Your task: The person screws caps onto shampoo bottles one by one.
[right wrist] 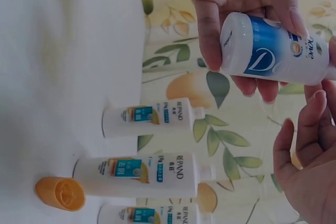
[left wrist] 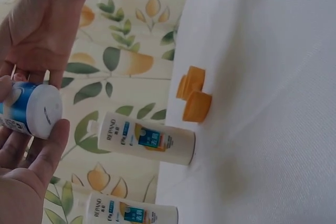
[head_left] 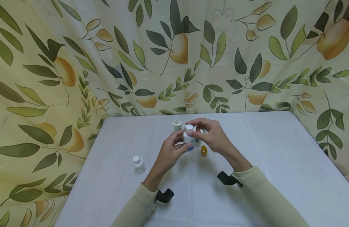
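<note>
My left hand (head_left: 170, 149) grips a small white and blue Dove bottle (right wrist: 273, 48) by its body, held above the table. In the head view the bottle stands near upright with its white cap (head_left: 189, 127) on top. My right hand (head_left: 212, 135) reaches round that cap from the right, thumb and fingertips pinching it. The right wrist view cuts the cap off at its edge. Behind the hands stand white REPAND bottles (left wrist: 147, 137) with open-looking necks and no caps on them. Orange caps (left wrist: 197, 106) lie on the table near these bottles.
Another white bottle with a white cap (head_left: 139, 164) stands on the left part of the white-covered table (head_left: 276, 151). A leaf-and-fruit patterned curtain (head_left: 163, 78) hangs behind the table's far edge. Black wrist cameras (head_left: 165, 195) jut from both sleeves.
</note>
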A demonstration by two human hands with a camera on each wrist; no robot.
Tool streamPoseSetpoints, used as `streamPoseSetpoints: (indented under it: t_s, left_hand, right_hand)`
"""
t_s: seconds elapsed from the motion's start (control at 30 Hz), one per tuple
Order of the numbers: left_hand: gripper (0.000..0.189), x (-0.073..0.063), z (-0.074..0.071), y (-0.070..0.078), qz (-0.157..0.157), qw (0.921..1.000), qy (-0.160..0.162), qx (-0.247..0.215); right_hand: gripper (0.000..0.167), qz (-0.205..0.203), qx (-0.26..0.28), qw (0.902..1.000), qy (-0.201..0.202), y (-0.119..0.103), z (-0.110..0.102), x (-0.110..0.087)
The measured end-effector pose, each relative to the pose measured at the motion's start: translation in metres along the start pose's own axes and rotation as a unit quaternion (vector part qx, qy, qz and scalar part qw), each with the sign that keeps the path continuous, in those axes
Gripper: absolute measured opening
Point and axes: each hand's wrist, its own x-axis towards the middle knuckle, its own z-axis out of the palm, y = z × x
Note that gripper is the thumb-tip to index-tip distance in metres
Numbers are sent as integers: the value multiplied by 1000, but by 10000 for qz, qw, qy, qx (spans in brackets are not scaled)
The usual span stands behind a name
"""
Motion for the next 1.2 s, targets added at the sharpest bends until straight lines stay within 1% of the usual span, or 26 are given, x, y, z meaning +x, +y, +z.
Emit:
streamPoseSetpoints:
  t_s: [0.13, 0.23, 0.4, 0.47, 0.67, 0.83, 0.9, 1.03, 1.2]
  left_hand:
    - [49, 0, -2, 0, -19, 10000, -36, -29]
    - [47, 0, -2, 0, -49, 10000, -66, -36]
    - [42, 0, 2, -1, 7, 10000, 64, -50]
    - [41, 0, 4, -2, 52, 9999, 125, -69]
    - [39, 0, 5, -4, 187, 9994, 277, 83]
    - [39, 0, 6, -4, 320, 9983, 391, 278]
    - [41, 0, 6, -3, 312, 9980, 394, 371]
    - [44, 1, 4, -4, 207, 9980, 347, 478]
    - [46, 2, 0, -5, 92, 9989, 288, 363]
  right_hand:
    - [28, 63, -157, 9997, -155, -1, 0, 0]
    - [25, 78, -167, 9997, -176, -1, 0, -1]
    - [18, 46, 60, 9999, -113, 1, 2, -1]
    - [16, 26, 50, 9999, -97, 1, 2, 0]
    - [18, -16, -158, 9998, 148, 0, 4, -1]
    - [20, 124, -165, 9991, 359, 0, 8, -3]
    - [21, 201, -205, 9988, 394, 0, 8, -2]
    - [24, 335, -276, 9985, 321, 1, 8, -1]
    - [28, 370, -294, 9989, 44, 2, 6, -1]
